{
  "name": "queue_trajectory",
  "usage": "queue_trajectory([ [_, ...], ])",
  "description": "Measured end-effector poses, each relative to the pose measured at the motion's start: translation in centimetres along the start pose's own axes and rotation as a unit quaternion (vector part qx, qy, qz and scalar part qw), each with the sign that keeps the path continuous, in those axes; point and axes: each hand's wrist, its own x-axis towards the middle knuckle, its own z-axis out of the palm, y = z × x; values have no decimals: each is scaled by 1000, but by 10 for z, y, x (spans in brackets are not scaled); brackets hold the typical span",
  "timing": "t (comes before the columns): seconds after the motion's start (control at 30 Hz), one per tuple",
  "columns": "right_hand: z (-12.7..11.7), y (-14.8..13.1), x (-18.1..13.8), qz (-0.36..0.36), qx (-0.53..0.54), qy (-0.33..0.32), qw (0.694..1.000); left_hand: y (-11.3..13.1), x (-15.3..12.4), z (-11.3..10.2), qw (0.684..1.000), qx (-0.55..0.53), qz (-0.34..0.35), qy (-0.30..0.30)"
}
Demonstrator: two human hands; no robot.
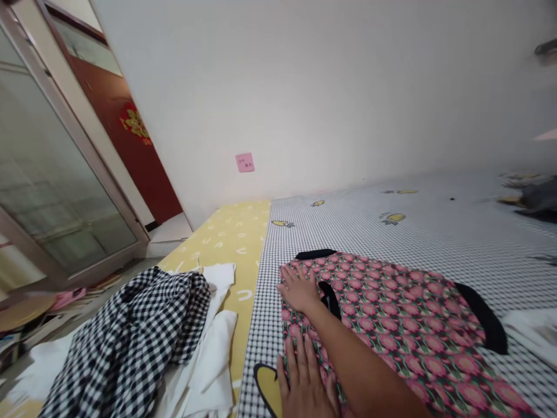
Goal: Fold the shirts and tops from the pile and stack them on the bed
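Note:
A pink floral garment (404, 325) with black trim lies spread flat on the small-check bedsheet (435, 232). My left hand (307, 380) rests flat on the garment's near left edge, fingers stretched out. My right hand (299, 288) reaches across over it and presses flat on the garment's far left corner, next to a black collar strip (331, 299). Neither hand holds anything.
A black-and-white gingham cloth (134, 342) lies heaped on white fabric (213, 360) at the left, over a yellow sheet (230, 232). A glass sliding door (47, 174) and a red door (130, 139) stand left. A pink note (245, 162) sticks on the white wall. Dark items lie at the far right.

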Motion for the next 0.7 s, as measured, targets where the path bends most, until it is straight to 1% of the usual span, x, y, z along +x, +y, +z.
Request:
queue_trajectory([
  [0.07,-3,0,4,-6,1,-7,1000,0,1,-4,1000,-1,-2,-8],
  [0.17,-12,-1,-9,-29,-1,-15,999,0,4,-9,1000,-9,-2,-14],
  [0.27,-23,9,-38,-71,-15,3,997,0,6,-14,1000,-9,11,-21],
  [0.33,-32,27,-62,-109,-27,32,993,0,8,-20,999,-6,18,-34],
  [0.37,-36,40,-73,-110,-22,50,992,1,10,-25,999,-5,21,-42],
  [0.4,-41,54,-83,-92,-9,70,993,1,11,-30,998,-6,24,-51],
  [0.43,-45,69,-93,-56,9,90,994,2,13,-35,998,-8,26,-59],
  [0.53,-59,107,-116,92,70,135,984,3,18,-49,996,-5,37,-81],
  [0.57,-63,115,-124,123,87,146,978,2,19,-52,996,2,42,-84],
  [0.63,-71,125,-142,155,129,163,966,1,21,-54,994,22,58,-86],
  [0.7,-78,129,-163,172,195,184,948,-1,23,-50,993,43,74,-84],
])
